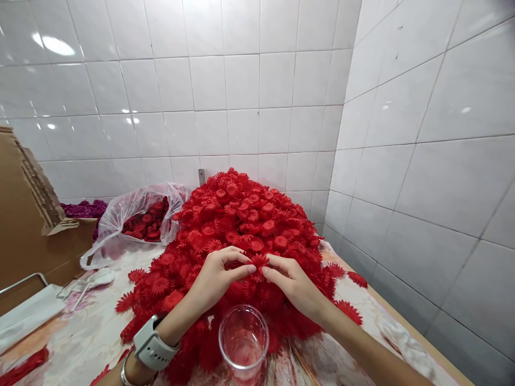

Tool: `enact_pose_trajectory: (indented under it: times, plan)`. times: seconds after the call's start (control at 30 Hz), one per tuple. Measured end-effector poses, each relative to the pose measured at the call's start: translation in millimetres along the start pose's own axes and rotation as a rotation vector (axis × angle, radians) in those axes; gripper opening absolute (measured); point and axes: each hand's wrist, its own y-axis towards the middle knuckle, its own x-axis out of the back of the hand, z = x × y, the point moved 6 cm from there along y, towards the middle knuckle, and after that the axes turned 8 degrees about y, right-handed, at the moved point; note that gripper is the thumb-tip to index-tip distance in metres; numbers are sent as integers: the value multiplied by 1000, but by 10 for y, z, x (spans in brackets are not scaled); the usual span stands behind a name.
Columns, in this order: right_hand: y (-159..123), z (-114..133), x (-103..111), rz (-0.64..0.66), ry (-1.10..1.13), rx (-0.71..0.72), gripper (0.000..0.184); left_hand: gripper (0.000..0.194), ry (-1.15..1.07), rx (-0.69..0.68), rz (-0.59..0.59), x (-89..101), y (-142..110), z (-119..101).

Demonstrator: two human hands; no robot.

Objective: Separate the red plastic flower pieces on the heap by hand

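Where left hand [220, 274], right hand [295, 280] pinch | flower [258, 264] part-hidden | cup [244, 368] bottom cropped

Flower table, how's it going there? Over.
Left hand, right hand: both holding one red flower. Red heap just beyond. Clear cup on the near side, not blocking the hands.

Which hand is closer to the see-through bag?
Left. The left hand is to the right of the see-through bag; the right hand is even farther right, past the red flower between the hands.
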Motion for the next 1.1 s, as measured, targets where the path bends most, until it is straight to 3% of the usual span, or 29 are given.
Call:
enact_pose_trajectory:
  times: [0.33,0.47,0.77,1.0,1.1]
  plan:
    - [9,-44,12,7,5,-23,30,12,12,-9,4,-19,-31,-28]
    - [6,-41,44,-33,-12,-15,34,11,-85,52,-11,-3,-25,-15]
    - [-23,8,43,-45,73,11,49,15,-233,105,101,-111,-16,42]
    - [-10,49,-14,-16,-86,168,48,16,-118,105,-13,-79,-25,-3]
    - [-39,115,-2,-29,-141,219,49,16,-18,100,-144,52,-15,24]
